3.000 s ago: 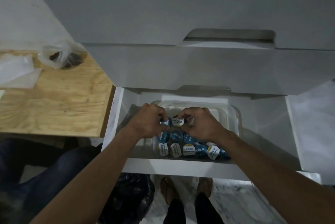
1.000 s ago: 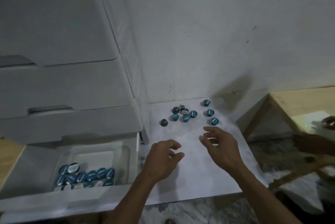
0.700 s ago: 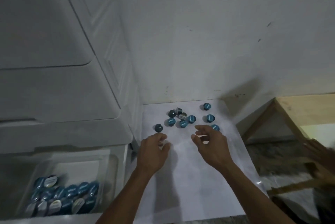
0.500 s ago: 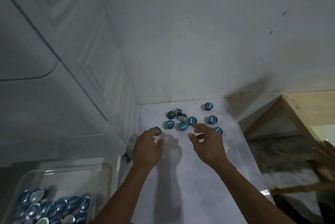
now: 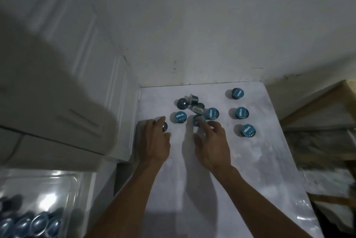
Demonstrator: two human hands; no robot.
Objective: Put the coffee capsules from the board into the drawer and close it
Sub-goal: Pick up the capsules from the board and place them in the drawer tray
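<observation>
Open drawer (image 5: 90, 189) at lower left, blue capsules (image 5: 28, 224) lying in its clear tray. Left hand (image 5: 154, 141) reaches over the white board (image 5: 250, 170), fingertips touching one dark capsule (image 5: 164, 126) (nothing gripped). Right hand (image 5: 213, 141), fingers loosely spread, touches a blue capsule (image 5: 196, 120); remaining capsules (image 5: 241, 112) lie scattered beyond.

My feed was dim and grey-blue. Motion blur smeared the cabinet (image 5: 57, 87) at the left of the frame, and wide-angle bending curved the edges. Glare flared on the clear tray (image 5: 57, 195) at lower left. Soft shadows trailed beneath both forearms on the board (image 5: 250, 170).
</observation>
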